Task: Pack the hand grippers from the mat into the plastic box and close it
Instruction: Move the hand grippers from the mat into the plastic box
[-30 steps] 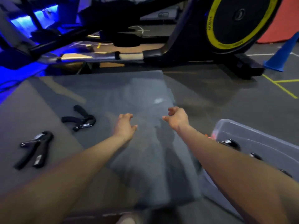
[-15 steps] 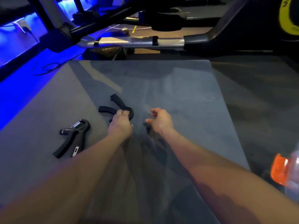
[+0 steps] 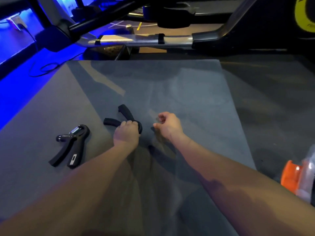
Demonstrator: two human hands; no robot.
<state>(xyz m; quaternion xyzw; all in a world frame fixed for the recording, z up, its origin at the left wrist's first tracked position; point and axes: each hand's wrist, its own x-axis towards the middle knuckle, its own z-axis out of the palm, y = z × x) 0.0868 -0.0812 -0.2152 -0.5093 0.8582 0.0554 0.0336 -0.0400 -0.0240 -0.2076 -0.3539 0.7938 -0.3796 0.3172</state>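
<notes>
Lying on the grey foam mat [image 3: 170,86], a black foam-handled V-shaped hand gripper [image 3: 126,116] is gripped at its coil by the curled left hand [image 3: 126,132], the right hand [image 3: 167,126] loosely curled, empty, just beside.

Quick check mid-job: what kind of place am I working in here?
Most likely a gym: an exercise machine frame with a yellow-ringed flywheel stands behind a grey floor mat, with hand grippers lying on it.

a gym is indicated by a black exercise machine with yellow-rimmed flywheel [image 3: 303,16], grey foam mat [image 3: 170,92] and blue-lit floor [image 3: 20,89].
</notes>
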